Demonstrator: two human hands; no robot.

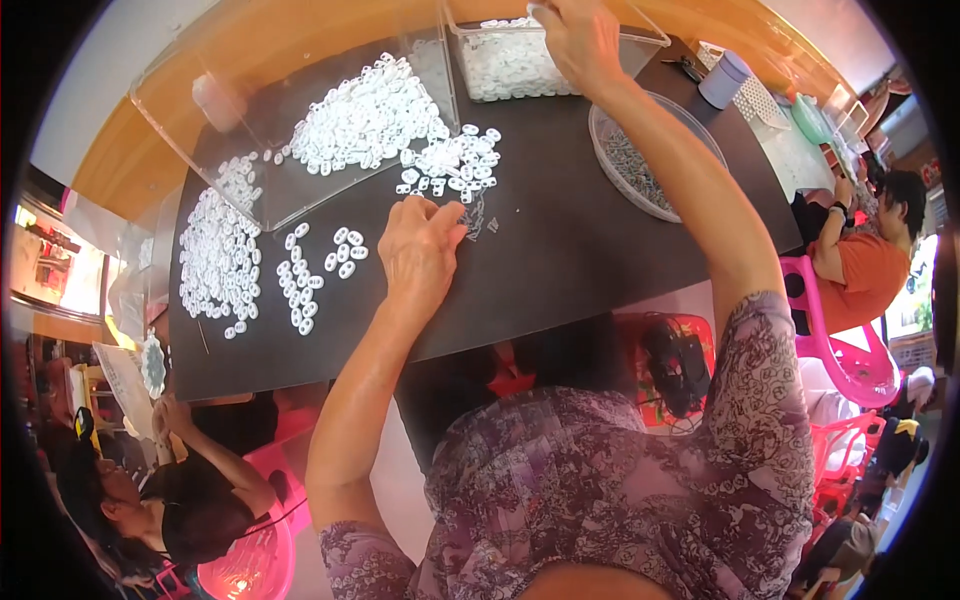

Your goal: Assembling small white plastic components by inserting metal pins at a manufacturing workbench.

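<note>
My left hand rests on the dark table with its fingers curled together, and what they may hold is hidden. Just beyond its fingertips lies a loose pile of small white oval plastic pieces, each with slots. A few small grey metal pieces lie beside that hand. At the top edge, my right hand is closed over a clear plastic box heaped with white pieces. Something small and white shows at its fingertips, partly cut off by the picture's edge.
A large clear bin stands tilted around a white heap. More white pieces lie to the left. Under my right forearm sits a round tub of metal pieces. A lavender cup stands behind. People sit at both sides.
</note>
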